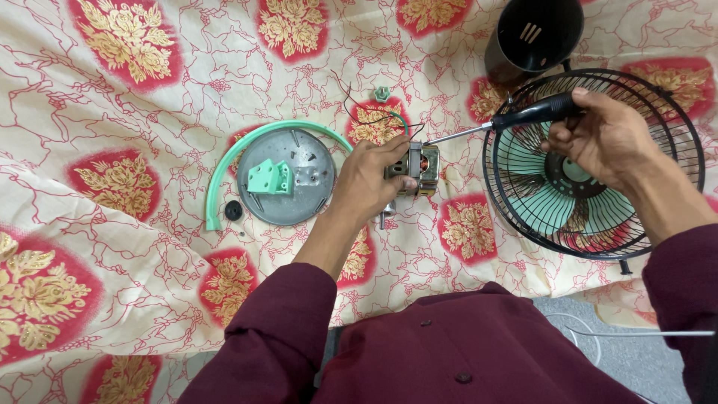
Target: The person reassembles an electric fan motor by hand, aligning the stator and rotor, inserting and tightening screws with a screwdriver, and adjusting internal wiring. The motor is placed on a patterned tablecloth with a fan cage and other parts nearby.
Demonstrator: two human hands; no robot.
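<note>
My left hand (pixel 368 179) grips a small fan motor (pixel 417 169) with copper windings, held just above the patterned cloth (pixel 112 224). Thin black and green wires (pixel 374 116) trail from the motor toward the back. My right hand (pixel 602 138) holds a screwdriver (pixel 516 120) by its black handle, over the fan cage. The metal shaft points left and its tip touches the top of the motor.
A black wire fan cage (pixel 508 187) with green blades (pixel 550 202) inside lies at the right. A round grey metal plate (pixel 307 194) carries a green plastic bracket (pixel 270 178) and sits inside a green curved ring (pixel 224 172). A black housing (pixel 535 34) stands at the back. A small black disc (pixel 233 210) lies nearby.
</note>
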